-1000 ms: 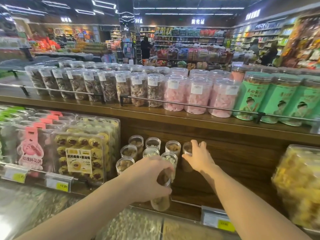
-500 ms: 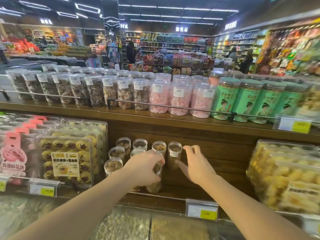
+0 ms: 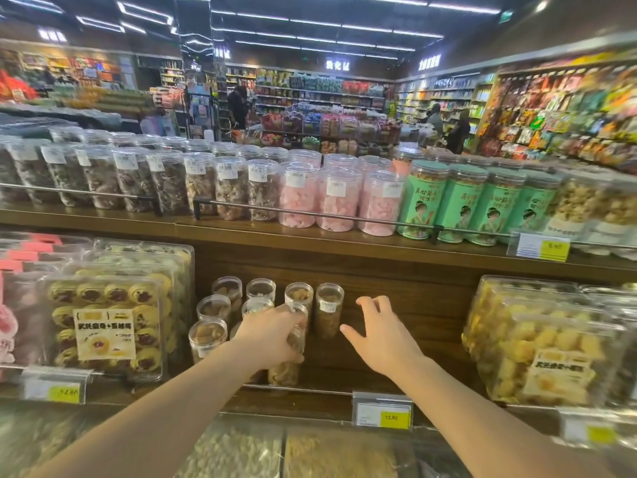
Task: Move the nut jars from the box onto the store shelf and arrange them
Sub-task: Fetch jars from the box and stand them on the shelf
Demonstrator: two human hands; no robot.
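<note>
The left hand (image 3: 275, 336) gripped a nut jar (image 3: 287, 360) at the front of the cluster on the lower shelf (image 3: 344, 370), seemingly resting on the shelf board (its base was blurred). The right hand (image 3: 382, 334) hovered open, fingers spread, just beside the tall back-row jar (image 3: 329, 310). A careless nudge from either hand could have toppled the closely packed neighbours.

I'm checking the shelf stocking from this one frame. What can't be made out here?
- Head view: the jar the left hand grips is mostly covered by that hand.
- The jar behind the left wrist is hidden, except for a sliver.
- The source box is out of frame.
- Print on the price tag is too small to read.
- The right hand is open; whether it touches the back-row jar is unclear.
</note>
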